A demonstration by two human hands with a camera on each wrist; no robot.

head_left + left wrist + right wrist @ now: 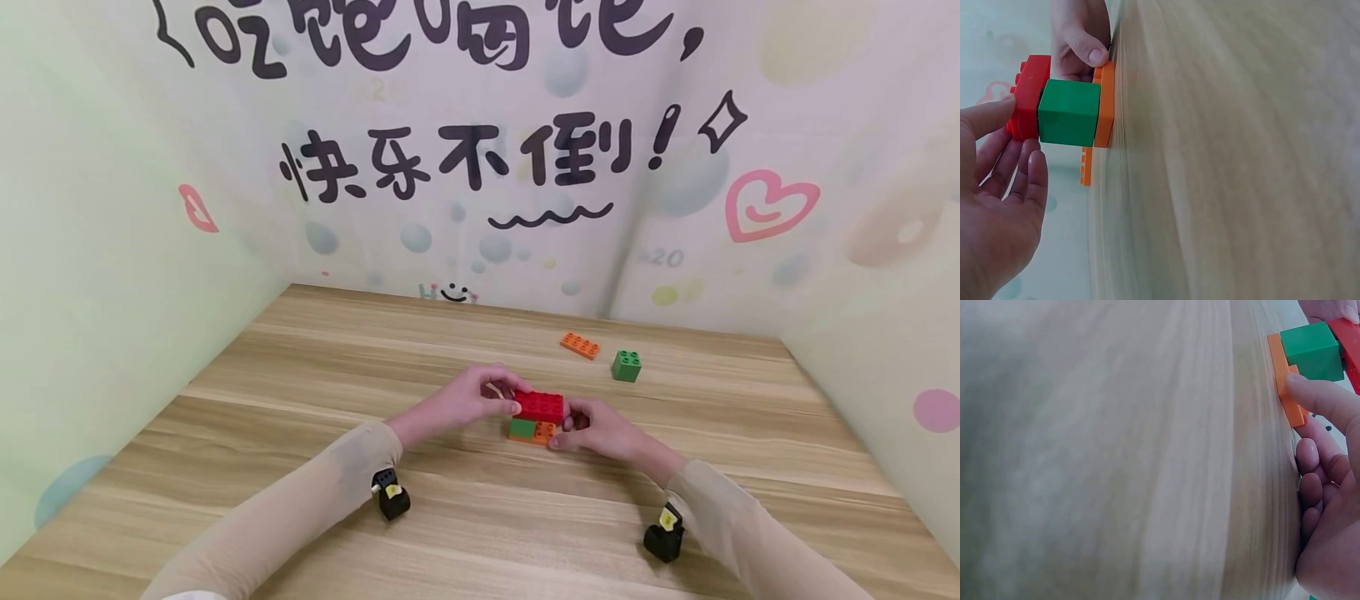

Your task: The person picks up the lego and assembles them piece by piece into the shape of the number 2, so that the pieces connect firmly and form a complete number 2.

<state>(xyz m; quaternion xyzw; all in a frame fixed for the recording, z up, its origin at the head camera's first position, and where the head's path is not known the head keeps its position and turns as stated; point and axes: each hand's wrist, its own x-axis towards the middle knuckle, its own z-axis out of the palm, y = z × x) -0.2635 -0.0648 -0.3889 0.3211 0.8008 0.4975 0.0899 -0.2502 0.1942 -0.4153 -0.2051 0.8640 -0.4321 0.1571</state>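
My left hand (478,397) pinches a red brick (542,406) between thumb and fingers. Directly under it, in the left wrist view, stands a green block (1069,112), with the red brick slightly tilted right at its top. The block sits on one end of a flat orange brick (1105,103) lying on the table. My right hand (602,428) grips the other end of that orange brick, thumb on its near side in the right wrist view. Studs on the orange brick show beside the green block in the head view.
Farther back on the wooden table (315,358) lie a second flat orange brick (580,345) and a second green block (627,366). A printed cloth wall (420,250) rises behind the table's back edge, with pale walls at both sides.
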